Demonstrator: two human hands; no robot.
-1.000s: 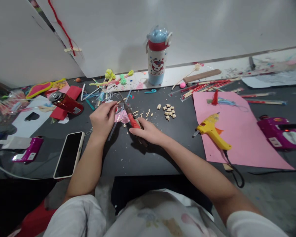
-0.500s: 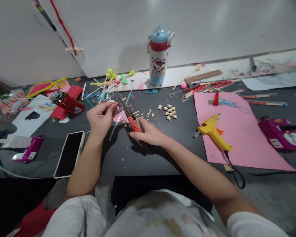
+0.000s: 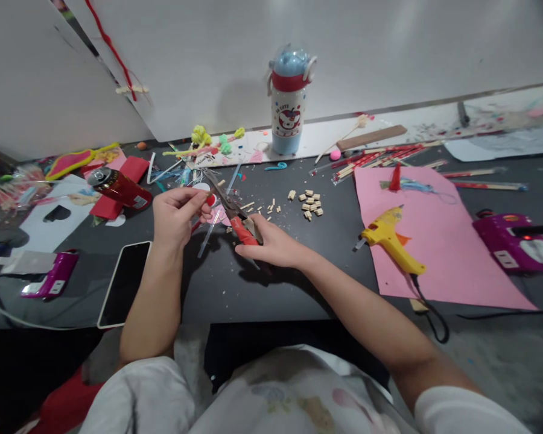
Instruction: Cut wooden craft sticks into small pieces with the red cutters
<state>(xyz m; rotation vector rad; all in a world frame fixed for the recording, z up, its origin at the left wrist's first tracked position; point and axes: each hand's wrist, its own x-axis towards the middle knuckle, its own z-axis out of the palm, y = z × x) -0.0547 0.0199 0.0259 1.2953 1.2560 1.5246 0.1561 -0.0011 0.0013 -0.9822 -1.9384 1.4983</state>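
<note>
My left hand is closed, fingertips pinching a thin stick whose details are mostly hidden by the fingers. Just to its right, my right hand wraps round the red handles of a pair of shears. Their metal blades point up and left, parted from the stick. Under and beside the blades lie a clear glue stick, a pink paper piece and small wooden scraps. Short cut wooden pieces are grouped on the dark table right of the shears.
A water bottle stands at the back. On the left are a red can, a phone and a purple power strip. A yellow glue gun lies on pink paper, near wrapped red sticks and another purple power strip.
My left hand has drawn slightly left and down, away from the shears' blades, and turned a little. The shears stay nearly in place in my right hand. The whole view has shifted slightly.
</note>
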